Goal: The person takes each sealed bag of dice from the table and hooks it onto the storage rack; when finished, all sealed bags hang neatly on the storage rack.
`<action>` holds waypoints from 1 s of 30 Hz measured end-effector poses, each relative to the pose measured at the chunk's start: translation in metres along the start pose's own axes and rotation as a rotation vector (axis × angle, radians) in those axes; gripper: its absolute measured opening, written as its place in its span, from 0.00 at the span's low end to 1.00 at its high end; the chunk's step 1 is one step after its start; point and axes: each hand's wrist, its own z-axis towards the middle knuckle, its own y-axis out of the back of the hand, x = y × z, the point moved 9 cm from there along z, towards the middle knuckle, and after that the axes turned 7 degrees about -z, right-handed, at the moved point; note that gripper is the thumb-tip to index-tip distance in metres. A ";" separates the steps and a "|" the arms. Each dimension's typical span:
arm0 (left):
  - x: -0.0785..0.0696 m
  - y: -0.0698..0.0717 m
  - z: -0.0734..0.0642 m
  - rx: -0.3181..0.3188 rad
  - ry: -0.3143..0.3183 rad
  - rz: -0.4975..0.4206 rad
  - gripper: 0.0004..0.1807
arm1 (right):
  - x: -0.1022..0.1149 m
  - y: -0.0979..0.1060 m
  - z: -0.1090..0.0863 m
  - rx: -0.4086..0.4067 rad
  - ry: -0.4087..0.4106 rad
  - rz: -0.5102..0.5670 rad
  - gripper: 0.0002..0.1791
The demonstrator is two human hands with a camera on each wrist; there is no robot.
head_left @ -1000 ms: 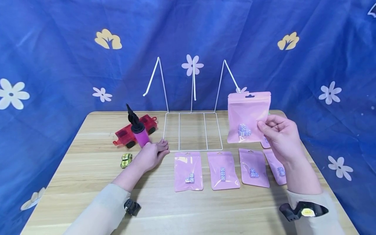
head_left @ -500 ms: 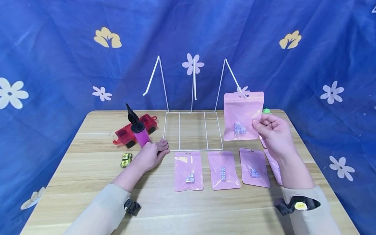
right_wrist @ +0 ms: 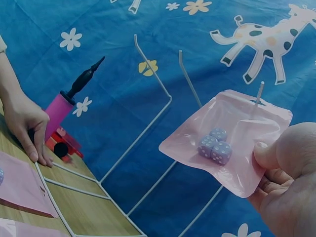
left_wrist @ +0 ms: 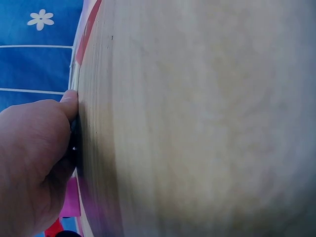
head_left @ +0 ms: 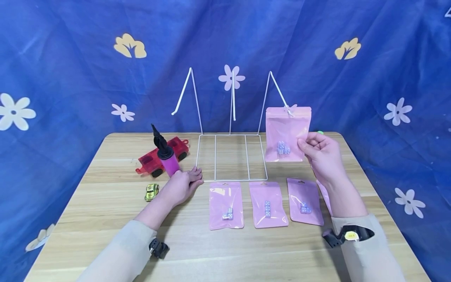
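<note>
My right hand [head_left: 322, 156] pinches the side edge of a pink zip bag [head_left: 278, 131] with small purple dice [right_wrist: 215, 146] inside. In the right wrist view, the tip of a white hook [right_wrist: 259, 91] pokes through the bag's hang hole, and the bag slants. My left hand [head_left: 183, 186] rests at the front left corner of the white wire rack [head_left: 230, 180], its fingers fairly straight and pressing down on the frame. The rack's middle hook [head_left: 233, 98] and left hook [head_left: 181, 92] carry nothing.
Several pink dice bags lie in front of the rack, among them the left one [head_left: 226, 205] and one nearer the right [head_left: 305, 201]. A magenta hand pump [head_left: 168, 158], a red toy wagon [head_left: 148, 160] and a yellow toy car [head_left: 152, 192] are left of the rack. Something green [head_left: 320, 132] shows behind my right hand.
My right hand has carried the pink zip bag left and slightly up, bringing its hang hole onto the right hook's tip. The left hand has stayed on the rack's corner.
</note>
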 end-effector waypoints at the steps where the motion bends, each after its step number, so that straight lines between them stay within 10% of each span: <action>1: 0.000 0.000 0.000 0.004 0.005 -0.002 0.16 | -0.001 0.000 0.002 -0.005 0.000 -0.004 0.09; 30: -0.001 0.002 -0.002 -0.023 -0.008 -0.009 0.16 | -0.023 -0.011 0.065 -0.079 -0.038 0.004 0.07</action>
